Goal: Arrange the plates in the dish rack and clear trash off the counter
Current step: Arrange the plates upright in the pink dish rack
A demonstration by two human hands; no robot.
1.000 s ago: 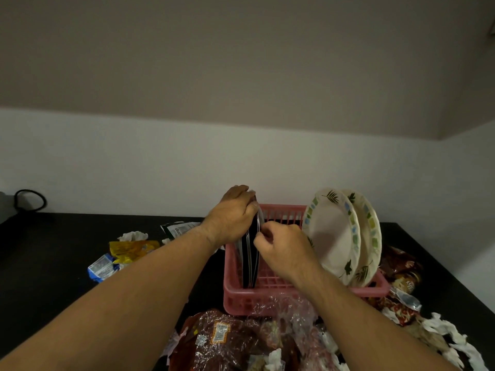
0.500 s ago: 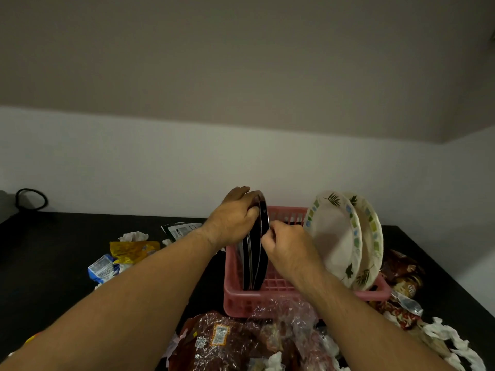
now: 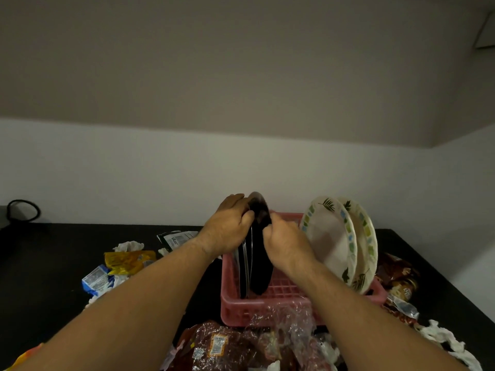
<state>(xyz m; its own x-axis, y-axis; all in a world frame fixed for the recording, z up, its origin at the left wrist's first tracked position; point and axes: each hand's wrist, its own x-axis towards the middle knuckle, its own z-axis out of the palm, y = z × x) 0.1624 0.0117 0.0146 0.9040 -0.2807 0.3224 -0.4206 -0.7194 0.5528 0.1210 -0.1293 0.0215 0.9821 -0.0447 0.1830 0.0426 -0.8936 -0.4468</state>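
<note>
Black plates stand on edge at the left end of the pink dish rack. The left hand curls over their top rims, and the right hand pinches the rightmost one.

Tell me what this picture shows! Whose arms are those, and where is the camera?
Those are a person's own arms. The camera sits on the person's head and looks forward and down, so you see roughly what they see. There is only this one view.

The left hand and the right hand both grip shiny black round plates. The plates stand on edge in a pink plastic dish rack. Two white plates with green leaf prints lean at the right end of the same rack.

The rack sits on a black counter. Trash lies around it: a crumpled yellow wrapper, a blue-and-white packet, a crinkly brownish plastic bag and torn white paper scraps.
</note>
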